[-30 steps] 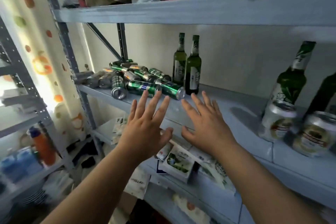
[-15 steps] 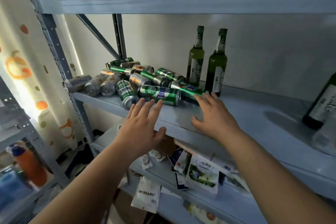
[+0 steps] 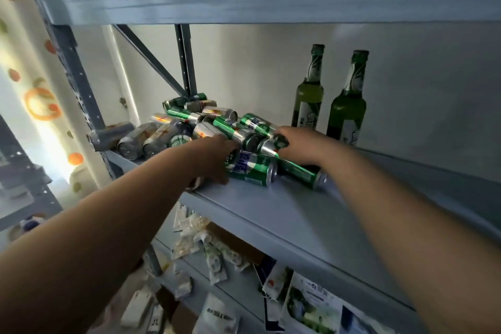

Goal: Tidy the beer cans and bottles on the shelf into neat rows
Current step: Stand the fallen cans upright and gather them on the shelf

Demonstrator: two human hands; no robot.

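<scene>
Grey-blue painted metal, the shelf runs across our view from the lower right to the dark steel upright at the far left, and everything we have to sort sits on it. The largest thing there is the heap of green and silver beer cans. Nearly all of them lie on their sides, crossed over one another at the left end of the shelf. Just to the right of the heap, close to the pale back wall, the two green glass bottles stand upright side by side, slightly apart.

Both our arms reach into the near edge of the heap. Our left hand closes round the left end of the short green can with the blue-and-white label, thumb under and fingers over, though blur softens the detail. Our right hand curls its fingers over the slim green can, which lies slantwise and touches the short one.

We judge that we are at the very start: no row exists yet, and we are taking the first cans out of the heap. The next move calls for lifting these two clear without dragging the cans that rest above them. Then we turn them upright and stand them on the bare stretch of shelf in front of the bottles. Rolling is the risk, since the heap looks loose.
</scene>
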